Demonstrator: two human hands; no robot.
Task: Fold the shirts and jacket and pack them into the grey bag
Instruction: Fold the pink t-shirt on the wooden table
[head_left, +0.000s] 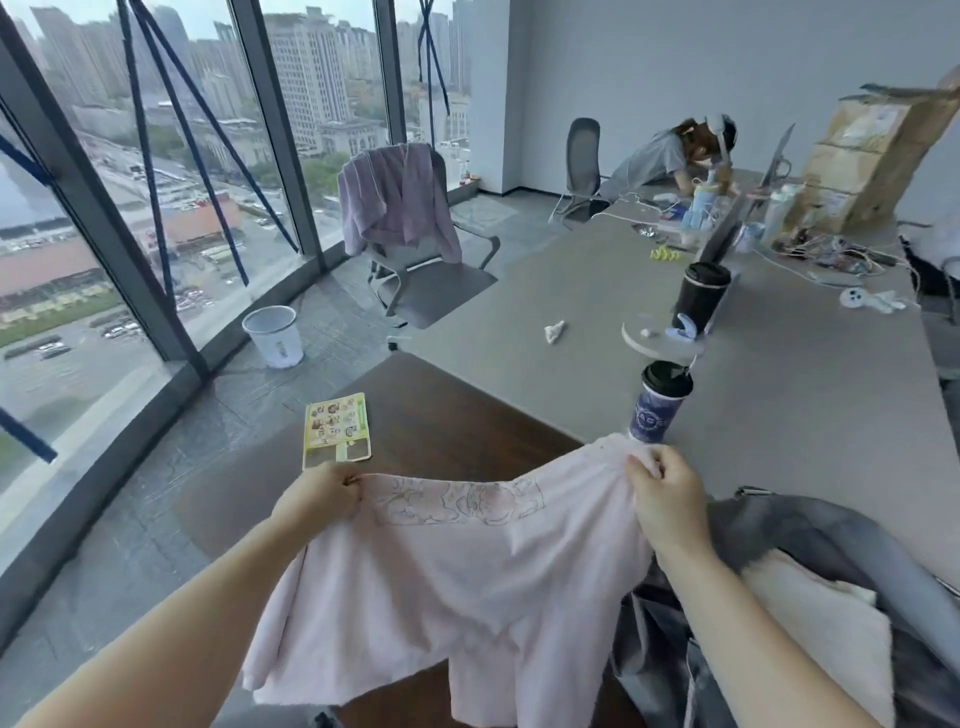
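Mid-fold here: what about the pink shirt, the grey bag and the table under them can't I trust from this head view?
- Pink shirt: lower hem cut off by the bottom edge; the line print is too faint to read.
- Grey bag: opening and depth hidden by the right hand, its forearm and a white garment.
- Brown table: near part covered by the shirt.
- Left hand: fingertips buried in cloth.

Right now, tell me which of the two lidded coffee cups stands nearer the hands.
The blue paper cup with the black lid, just beyond the pink shirt by the right hand. The black cup stands farther back.
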